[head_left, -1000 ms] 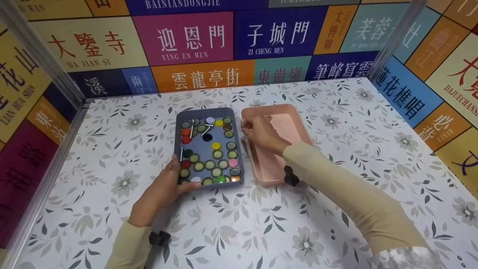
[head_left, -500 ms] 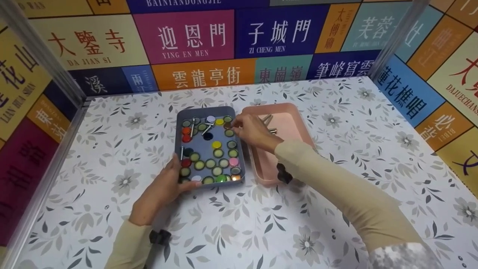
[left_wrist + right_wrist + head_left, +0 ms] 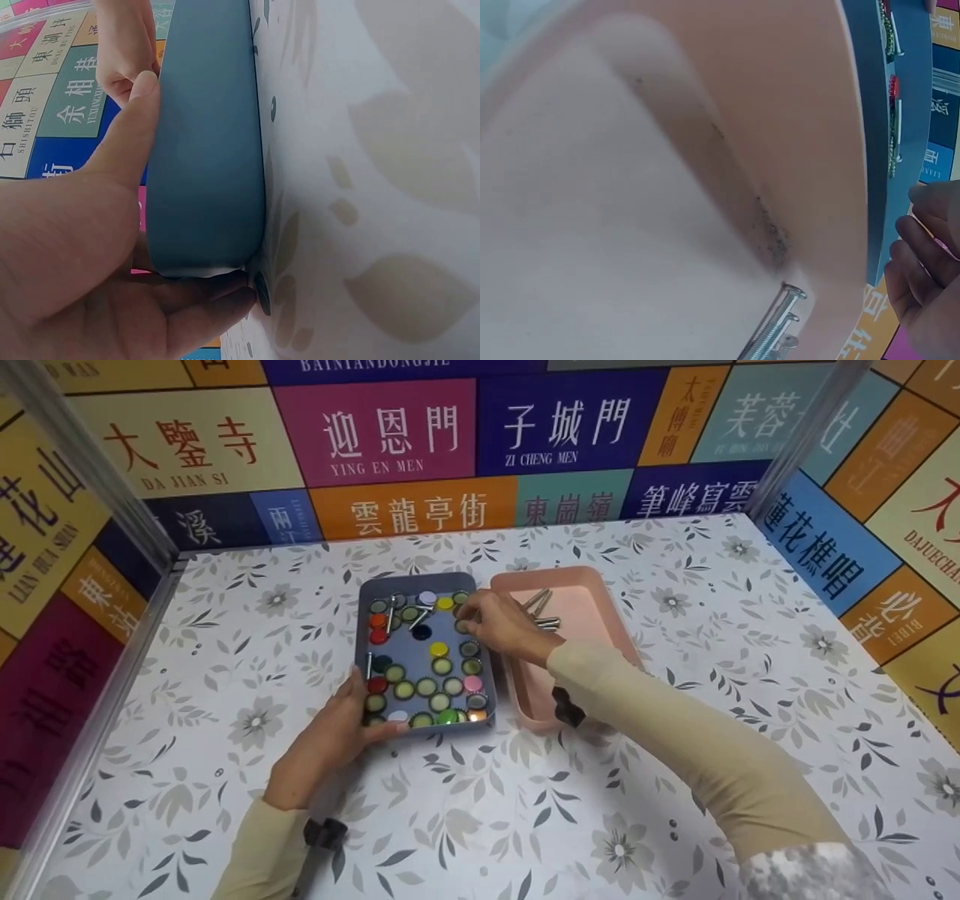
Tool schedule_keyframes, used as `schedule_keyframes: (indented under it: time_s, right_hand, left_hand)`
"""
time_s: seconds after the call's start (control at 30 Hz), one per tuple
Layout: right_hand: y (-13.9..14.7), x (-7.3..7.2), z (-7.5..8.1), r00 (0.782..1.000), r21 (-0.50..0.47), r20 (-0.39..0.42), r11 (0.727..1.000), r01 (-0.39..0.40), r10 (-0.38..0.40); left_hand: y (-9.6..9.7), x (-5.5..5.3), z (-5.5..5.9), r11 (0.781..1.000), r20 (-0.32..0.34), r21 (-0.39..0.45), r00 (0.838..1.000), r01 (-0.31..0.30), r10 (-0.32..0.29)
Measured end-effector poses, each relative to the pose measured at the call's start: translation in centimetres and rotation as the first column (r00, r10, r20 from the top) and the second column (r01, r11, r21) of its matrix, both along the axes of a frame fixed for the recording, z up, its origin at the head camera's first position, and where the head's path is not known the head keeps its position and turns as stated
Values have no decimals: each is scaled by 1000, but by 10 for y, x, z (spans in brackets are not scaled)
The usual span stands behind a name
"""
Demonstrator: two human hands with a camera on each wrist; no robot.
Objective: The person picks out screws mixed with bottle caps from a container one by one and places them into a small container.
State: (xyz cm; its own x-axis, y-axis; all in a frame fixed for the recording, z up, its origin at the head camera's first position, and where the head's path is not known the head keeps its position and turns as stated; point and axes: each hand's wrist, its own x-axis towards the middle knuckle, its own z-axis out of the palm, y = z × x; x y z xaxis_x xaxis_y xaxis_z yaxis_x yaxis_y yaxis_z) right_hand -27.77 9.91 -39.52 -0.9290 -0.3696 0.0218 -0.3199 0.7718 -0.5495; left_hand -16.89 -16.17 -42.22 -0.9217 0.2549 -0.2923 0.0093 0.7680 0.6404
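Observation:
A blue-grey tray (image 3: 431,647) holds many bottle caps (image 3: 426,686), several face down, and a few silver screws (image 3: 391,615). My left hand (image 3: 330,739) holds its near left corner, thumb on the near rim and fingers along the side; the left wrist view shows this left hand (image 3: 97,225) close. Beside it stands a pink tray (image 3: 592,619) with several screws (image 3: 546,622) at its far left. My right hand (image 3: 504,624) reaches over the adjoining rims, fingertips by caps at the far right of the grey tray. In the right wrist view its fingers (image 3: 911,259) are loosely bent, with nothing seen between them.
Both trays stand side by side on a table with a white floral cover (image 3: 480,810). Colourful panels with printed characters (image 3: 397,442) wall off the back and both sides. The side walls of the trays nearly touch.
My right hand has moved left from above the pink tray to the grey tray's far right. Screws in the pink tray have come into view. My left hand stays at its corner.

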Motion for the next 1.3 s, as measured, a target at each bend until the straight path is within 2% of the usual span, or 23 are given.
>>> schedule_keyframes:
  time_s: [0.17, 0.37, 0.8, 1.03, 1.3]
  right_hand:
    - [-5, -1, 2, 1000, 45, -5, 999, -30, 30]
    - [-11, 0, 0, 996, 43, -23, 996, -83, 84]
    - [-27, 2, -2, 990, 63, -50, 990, -126, 129]
    - [-33, 4, -4, 990, 81, -17, 987, -135, 137]
    - [-38, 4, -6, 988, 69, -15, 986, -152, 153]
  left_hand:
    - [1, -1, 0, 1000, 14, -13, 1000, -9, 9]
    - [1, -1, -1, 1000, 12, -27, 1000, -10, 10]
    - [0, 3, 0, 1000, -37, -13, 999, 26, -26]
    - [0, 4, -1, 1000, -56, 11, 998, 20, -19]
    - [1, 4, 3, 1000, -30, 4, 1000, 3, -3]
